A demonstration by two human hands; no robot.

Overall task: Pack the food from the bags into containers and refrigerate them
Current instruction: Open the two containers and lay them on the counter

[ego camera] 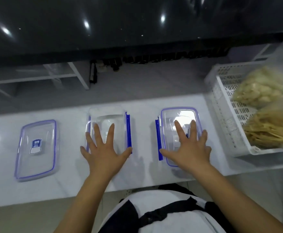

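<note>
Two clear plastic containers with blue clips stand on the white counter point(145, 174). My left hand point(103, 148) lies spread, fingers straight, over the middle container point(108, 116), which has no lid. My right hand point(189, 145) lies spread on the right container point(179, 115), whose blue-rimmed lid is on. A separate lid point(36, 148) with a blue label lies flat at the left. At the right, a white perforated basket point(221, 106) holds two clear bags of pale food, the far bag point(261, 88) and the near bag point(271, 128).
The counter's front edge runs just before my body. Beyond the counter there is a grey floor with a white frame point(53, 76) and a dark glossy surface point(120, 22). The basket overhangs the counter's right end.
</note>
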